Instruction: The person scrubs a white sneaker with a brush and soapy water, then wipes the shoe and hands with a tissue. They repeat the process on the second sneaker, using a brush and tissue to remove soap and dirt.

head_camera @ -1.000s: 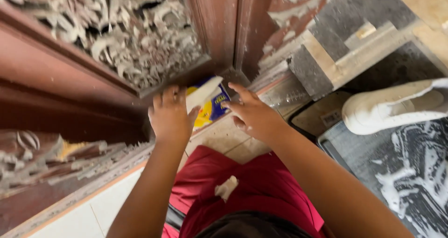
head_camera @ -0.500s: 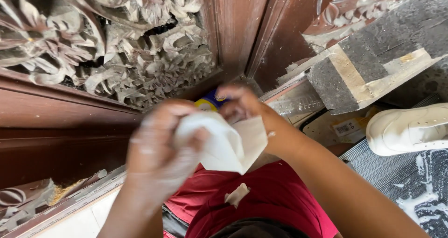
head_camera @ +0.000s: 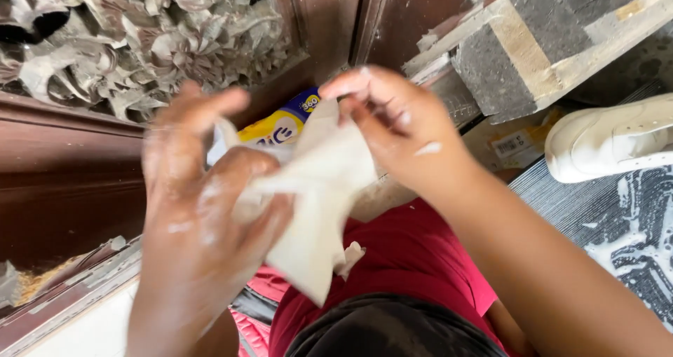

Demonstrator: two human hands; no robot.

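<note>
A crumpled white paper sheet [head_camera: 319, 189] hangs between both hands, close to the camera. My left hand [head_camera: 200, 210], smeared with white dust, grips its lower left part. My right hand [head_camera: 396, 129] pinches its top edge with thumb and fingers. Behind the paper lies a yellow and blue packet [head_camera: 280, 126], partly hidden. A small white scrap [head_camera: 350, 255] rests on my red shorts [head_camera: 413, 266] below.
A dark brown carved wooden door [head_camera: 140, 56] with grey ornamental relief fills the upper left. A grey block with a wooden strip [head_camera: 540, 42] leans at the upper right. A white shoe [head_camera: 613, 140] sits on a dark patterned mat [head_camera: 624, 224] at right.
Both hands have lifted the white paper up from the packet toward the camera, and the sheet is now spread wider between them.
</note>
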